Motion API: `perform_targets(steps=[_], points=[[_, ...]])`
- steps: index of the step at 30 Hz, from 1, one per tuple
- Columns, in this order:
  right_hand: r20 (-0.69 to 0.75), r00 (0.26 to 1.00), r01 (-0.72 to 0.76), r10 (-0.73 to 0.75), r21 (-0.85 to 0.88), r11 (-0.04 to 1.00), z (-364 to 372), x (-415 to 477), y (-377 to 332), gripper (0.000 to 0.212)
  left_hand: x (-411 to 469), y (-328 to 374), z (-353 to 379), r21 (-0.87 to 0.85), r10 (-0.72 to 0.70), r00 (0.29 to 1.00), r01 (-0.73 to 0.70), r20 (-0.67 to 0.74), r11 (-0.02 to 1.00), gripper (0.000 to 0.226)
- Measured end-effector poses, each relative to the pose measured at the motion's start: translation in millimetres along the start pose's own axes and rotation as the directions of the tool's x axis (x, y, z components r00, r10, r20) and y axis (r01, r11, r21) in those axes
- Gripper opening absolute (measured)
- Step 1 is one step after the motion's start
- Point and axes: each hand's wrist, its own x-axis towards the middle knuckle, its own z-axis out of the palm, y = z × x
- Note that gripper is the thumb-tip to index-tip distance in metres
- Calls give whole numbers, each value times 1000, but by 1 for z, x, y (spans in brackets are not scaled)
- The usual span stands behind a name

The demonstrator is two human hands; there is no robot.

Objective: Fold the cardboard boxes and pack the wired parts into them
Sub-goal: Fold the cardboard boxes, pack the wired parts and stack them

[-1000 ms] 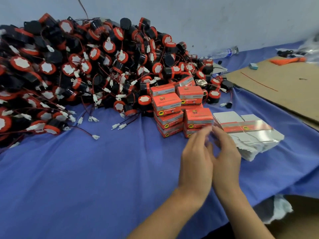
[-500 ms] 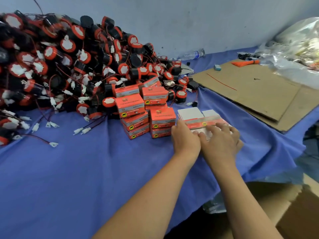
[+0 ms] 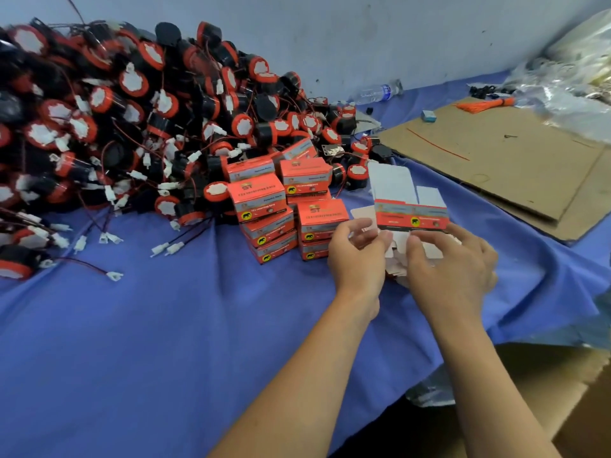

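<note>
Two hands work at the near edge of the blue cloth (image 3: pixel 139 325). The left hand (image 3: pixel 357 256) pinches the lower left corner of one flat box blank (image 3: pixel 410 214), which stands upright. The right hand (image 3: pixel 453 266) has its thumb at the blank's lower edge and its fingers spread; whether it grips the blank I cannot tell. The blank has an orange printed band with white flaps above it. Under the hands lies one stack of blanks (image 3: pixel 395 261). Just left stand about nine folded boxes (image 3: pixel 258 196), orange, piled in two columns. Behind them is a heap of wired parts (image 3: pixel 132 104), black and orange, too many to count. Far right lie one cardboard sheet (image 3: pixel 502 160) and one water bottle (image 3: pixel 377 92).
</note>
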Motion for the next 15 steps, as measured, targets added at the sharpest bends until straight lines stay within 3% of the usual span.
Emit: perform_targets(steps=[3,5,8,10,15], points=[[-43,999,33,-29,103,994,-10,-3,-6,27,-9,11,-2,-57,14,996,-10,84,998,22],[-61,996,81,-71,166,983,-20,-2,-10,46,-16,23,-10,-131,10,992,7,128,991,22],[121,986,66,-115,347,936,-39,-5,-17,77,-36,40,-37,-209,33,989,-3,144,978,24],[261,948,67,-183,397,915,-47,-14,-26,86,-55,46,-64,-174,100,990,-82,101,981,27],[414,816,308,-404,281,909,-43,-59,-62,82,-104,41,-139,63,294,956,-294,13,954,34]])
